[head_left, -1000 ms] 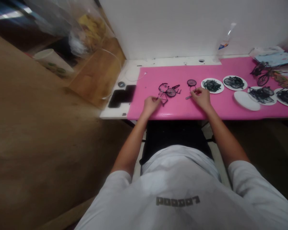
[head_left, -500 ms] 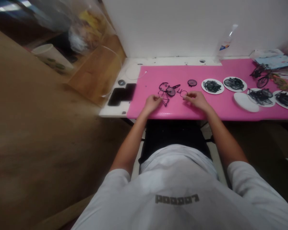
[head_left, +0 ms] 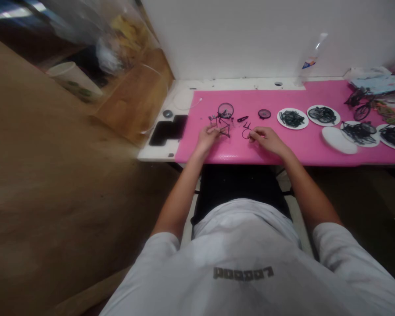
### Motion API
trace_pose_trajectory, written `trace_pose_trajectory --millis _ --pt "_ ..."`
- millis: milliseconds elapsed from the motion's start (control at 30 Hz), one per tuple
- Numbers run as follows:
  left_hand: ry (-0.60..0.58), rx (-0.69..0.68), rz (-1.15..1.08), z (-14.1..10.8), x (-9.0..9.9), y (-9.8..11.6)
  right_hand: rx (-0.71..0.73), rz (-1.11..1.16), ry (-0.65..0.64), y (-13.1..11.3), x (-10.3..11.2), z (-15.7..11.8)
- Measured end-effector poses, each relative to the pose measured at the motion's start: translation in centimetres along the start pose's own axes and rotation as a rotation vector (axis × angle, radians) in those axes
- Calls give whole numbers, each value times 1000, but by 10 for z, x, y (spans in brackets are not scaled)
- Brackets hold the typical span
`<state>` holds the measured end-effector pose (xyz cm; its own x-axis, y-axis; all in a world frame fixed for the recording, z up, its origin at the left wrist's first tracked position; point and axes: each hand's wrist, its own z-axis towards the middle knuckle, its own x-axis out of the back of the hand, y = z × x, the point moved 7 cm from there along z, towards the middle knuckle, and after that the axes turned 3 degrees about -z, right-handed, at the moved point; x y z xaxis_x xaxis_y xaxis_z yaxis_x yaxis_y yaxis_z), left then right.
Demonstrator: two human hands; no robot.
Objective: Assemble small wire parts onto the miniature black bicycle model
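Observation:
A small dark model bicycle frame [head_left: 224, 124] with one spoked wheel [head_left: 225, 110] at its far end is held between the fingers of my left hand [head_left: 208, 137], just above the pink mat [head_left: 237, 153]. My right hand [head_left: 265, 138] pinches a thin black ring-shaped part [head_left: 245, 133], a little to the right of the frame. Beyond the ring a short black piece [head_left: 242, 119] lies on the mat. Another dark wheel [head_left: 264, 114] rests farther right, beyond my right hand.
White plates of dark parts, among them one plate [head_left: 292, 119], stand to the right, with a blank white lid or plate [head_left: 339, 140] nearer. A black phone-like object [head_left: 167, 130] lies left. A clear bottle [head_left: 311, 61] stands at the wall.
The bicycle frame has turned in my left hand, so its wheel now points toward the wall. My right hand has shifted slightly left with the ring.

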<state>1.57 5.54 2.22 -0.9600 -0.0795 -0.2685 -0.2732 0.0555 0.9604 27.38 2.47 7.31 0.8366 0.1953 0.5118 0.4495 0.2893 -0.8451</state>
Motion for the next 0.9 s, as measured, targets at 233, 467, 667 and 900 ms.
trace_pose_trajectory --millis 233,467,667,900 --pt "-81 22 -12 -9 -17 7 29 -28 -24 -8 -3 -2" --pt "-149 1 64 -19 -34 14 31 -62 93 -24 5 -9" --pt "-216 -57 68 -25 -43 18 74 -76 138 -37 6 -14" --pt "-292 -99 137 -30 -48 19 78 -89 121 -41 3 -15"
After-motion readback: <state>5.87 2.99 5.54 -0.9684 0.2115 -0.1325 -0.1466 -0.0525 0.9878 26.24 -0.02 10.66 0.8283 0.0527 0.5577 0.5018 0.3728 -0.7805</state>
